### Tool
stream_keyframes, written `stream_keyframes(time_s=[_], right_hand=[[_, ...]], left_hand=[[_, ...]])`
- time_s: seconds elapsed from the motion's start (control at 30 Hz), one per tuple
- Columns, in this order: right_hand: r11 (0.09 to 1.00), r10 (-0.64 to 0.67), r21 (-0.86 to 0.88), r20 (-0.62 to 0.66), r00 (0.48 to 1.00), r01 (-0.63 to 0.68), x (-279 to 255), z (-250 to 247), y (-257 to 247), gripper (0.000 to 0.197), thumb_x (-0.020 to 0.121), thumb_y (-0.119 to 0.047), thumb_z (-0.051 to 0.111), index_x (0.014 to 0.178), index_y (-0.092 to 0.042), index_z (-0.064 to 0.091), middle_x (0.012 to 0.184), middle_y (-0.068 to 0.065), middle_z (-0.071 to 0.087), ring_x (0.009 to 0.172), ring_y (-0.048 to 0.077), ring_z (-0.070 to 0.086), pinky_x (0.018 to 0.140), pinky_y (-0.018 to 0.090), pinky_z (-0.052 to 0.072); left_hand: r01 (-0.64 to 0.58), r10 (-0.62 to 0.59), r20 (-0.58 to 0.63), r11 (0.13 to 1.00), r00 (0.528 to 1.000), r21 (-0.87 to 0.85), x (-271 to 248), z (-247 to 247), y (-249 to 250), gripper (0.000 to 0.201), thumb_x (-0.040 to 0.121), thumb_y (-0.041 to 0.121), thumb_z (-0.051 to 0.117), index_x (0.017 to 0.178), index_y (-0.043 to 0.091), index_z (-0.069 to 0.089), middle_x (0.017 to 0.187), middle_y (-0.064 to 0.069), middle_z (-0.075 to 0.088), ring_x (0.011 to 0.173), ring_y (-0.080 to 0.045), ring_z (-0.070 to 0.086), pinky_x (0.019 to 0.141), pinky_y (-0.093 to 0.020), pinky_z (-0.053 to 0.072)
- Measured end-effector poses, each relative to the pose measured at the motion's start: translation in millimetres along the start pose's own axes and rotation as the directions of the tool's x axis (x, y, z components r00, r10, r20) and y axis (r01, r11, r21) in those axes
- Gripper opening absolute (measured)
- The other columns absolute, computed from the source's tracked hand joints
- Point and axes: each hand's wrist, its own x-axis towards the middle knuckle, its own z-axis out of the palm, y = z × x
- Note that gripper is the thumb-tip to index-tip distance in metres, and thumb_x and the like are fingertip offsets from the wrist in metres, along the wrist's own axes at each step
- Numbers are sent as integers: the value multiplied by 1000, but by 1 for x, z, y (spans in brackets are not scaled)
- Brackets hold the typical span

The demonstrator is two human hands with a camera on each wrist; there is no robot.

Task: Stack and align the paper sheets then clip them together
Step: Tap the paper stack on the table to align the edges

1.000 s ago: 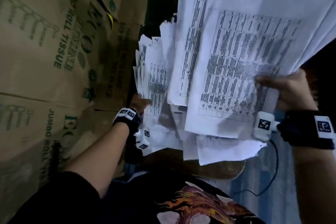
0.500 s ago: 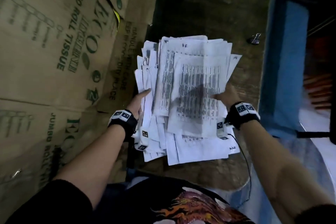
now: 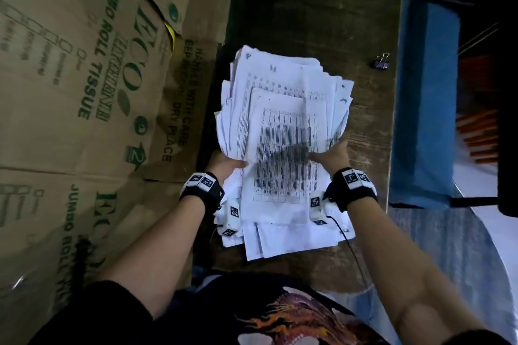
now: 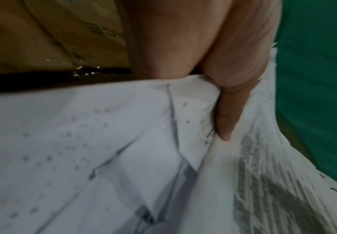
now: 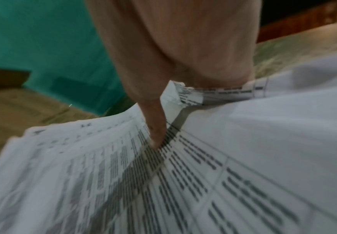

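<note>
One ragged stack of printed paper sheets (image 3: 283, 131), edges uneven, on the counter (image 3: 364, 109). Left hand (image 3: 224, 162) and right hand (image 3: 333, 154) grip its sides. One binder clip (image 3: 381, 61) apart.

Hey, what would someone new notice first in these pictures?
First, the messy stack of printed paper sheets on the wooden table, gripped at its sides by the left hand and right hand. Next, the cardboard boxes at the left, and a small binder clip lying beyond the stack.
</note>
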Motion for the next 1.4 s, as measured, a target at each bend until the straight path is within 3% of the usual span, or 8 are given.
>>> stream_keyframes(time_s=[0.2, 0.33, 0.53, 0.67, 0.83, 0.97, 1.13, 1.4], right_hand=[[914, -151, 401, 209, 966, 56, -22, -38, 24, 58, 61, -11, 89, 110, 3, 64, 104, 9, 73, 86, 20, 71, 72, 23, 59], [770, -290, 637, 364, 885, -9, -41, -48, 35, 47, 64, -9, 83, 105, 8, 67, 105, 20, 71, 96, 28, 70, 85, 37, 56], [983, -162, 111, 182, 970, 143, -31, -10, 5, 67, 66, -14, 87, 116, 16, 56, 102, 26, 68, 94, 34, 67, 85, 43, 53], [984, -172, -30, 63, 983, 175, -45, -12, -16, 56, 72, -21, 84, 106, 10, 51, 83, 9, 49, 64, 20, 46, 53, 29, 37], [809, -503, 177, -282, 817, 560, -106, -50, -42, 28, 73, -20, 83, 79, -13, 57, 71, 3, 60, 58, 13, 56, 56, 30, 47], [556, -557, 422, -450, 698, 716, -160, -75, -56, 25, 79, 4, 74, 90, -17, 67, 80, -27, 71, 79, -11, 66, 71, 10, 50], [598, -508, 489, -381, 772, 635, -158, -92, -30, 27, 72, -6, 82, 95, -13, 69, 95, -6, 74, 91, 9, 69, 80, 29, 58], [801, -454, 400, -81, 887, 446, -125, -95, -14, 32, 83, -23, 70, 112, -11, 63, 118, -4, 53, 95, -6, 57, 96, 13, 45]], left_hand=[[-147, 169, 180, 981, 969, -125, -57, -17, 13, 58, 58, 11, 86, 112, 4, 66, 113, -3, 70, 102, -10, 67, 94, -30, 51], [24, 37, 275, 976, 961, -216, -60, -35, 12, 53, 48, 16, 87, 97, 4, 72, 102, -2, 74, 110, -21, 62, 97, -32, 50], [14, -11, -37, 995, 999, 97, -44, 7, 35, 74, 62, 20, 87, 124, -5, 55, 129, -19, 58, 120, -30, 56, 103, -40, 45], [-86, 101, -132, 989, 986, 116, -56, 21, 41, 51, 72, 4, 76, 120, -1, 58, 119, -15, 66, 108, -29, 64, 93, -37, 52], [-445, 414, -295, 894, 861, -44, -96, 12, 78, 49, 81, 7, 72, 126, 1, 54, 111, 2, 56, 102, -12, 57, 78, -1, 41], [-499, 437, -275, 837, 856, -223, -110, -3, 90, 85, 69, 61, 75, 132, 10, 52, 136, -4, 55, 129, -16, 50, 113, -34, 36], [-323, 341, 31, 913, 940, -249, -110, -13, 74, 44, 82, 26, 72, 122, 17, 59, 134, -3, 55, 113, -6, 57, 95, -24, 41], [-443, 397, -215, 861, 892, -250, -130, 14, 92, 51, 64, 26, 88, 106, 11, 63, 113, 7, 58, 95, -12, 59, 75, -24, 50]])
